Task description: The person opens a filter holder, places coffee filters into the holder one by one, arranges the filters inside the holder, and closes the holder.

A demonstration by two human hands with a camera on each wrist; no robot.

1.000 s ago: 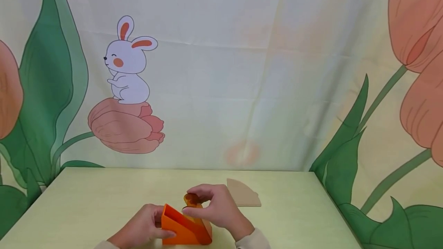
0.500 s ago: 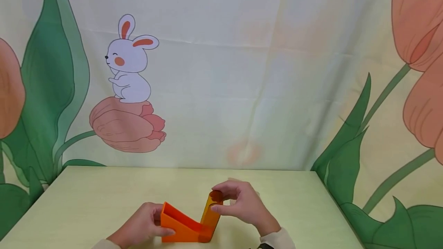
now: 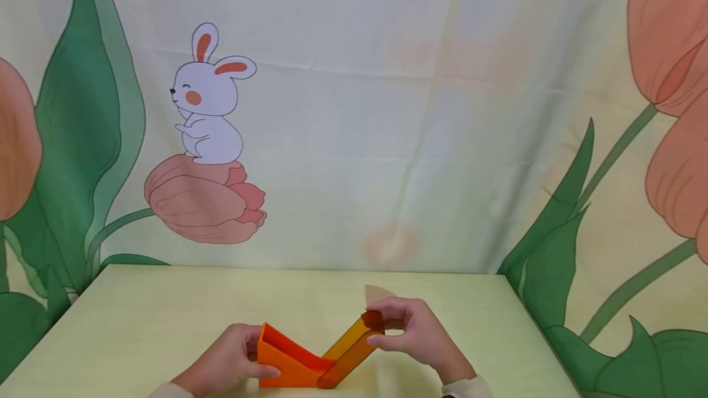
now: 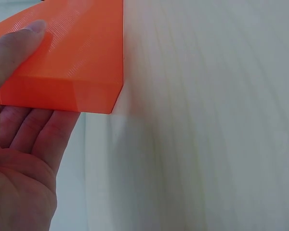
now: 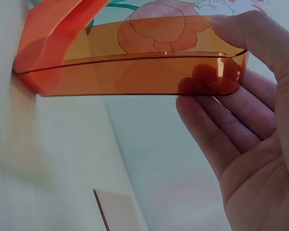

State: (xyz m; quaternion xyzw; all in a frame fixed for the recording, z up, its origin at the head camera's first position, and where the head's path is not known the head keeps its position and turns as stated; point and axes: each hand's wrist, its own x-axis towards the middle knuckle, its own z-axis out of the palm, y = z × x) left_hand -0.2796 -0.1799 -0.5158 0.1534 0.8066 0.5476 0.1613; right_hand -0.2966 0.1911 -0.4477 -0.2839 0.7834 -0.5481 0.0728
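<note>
An orange filter-paper holder (image 3: pixel 290 373) stands on the table, low in the head view, with its top uncovered. My left hand (image 3: pixel 227 358) grips its tall end, thumb on the near side and fingers behind; the left wrist view shows the thumb against the orange wall (image 4: pixel 82 53). The see-through amber lid (image 3: pixel 351 352) is hinged at the holder's low end and slants up to the right. My right hand (image 3: pixel 417 336) pinches the lid's free end between thumb and fingers, also seen in the right wrist view on the lid (image 5: pixel 135 79).
Behind my right hand lies a fan-shaped tan stack of coffee filters (image 3: pixel 377 293), partly hidden by that hand. A pale table (image 3: pixel 182 300) runs back to a printed cloth (image 3: pixel 332 140) with a rabbit and tulips.
My right hand has swung the amber lid away from the holder, to the right and down, uncovering the top. My left hand has kept its grip on the holder.
</note>
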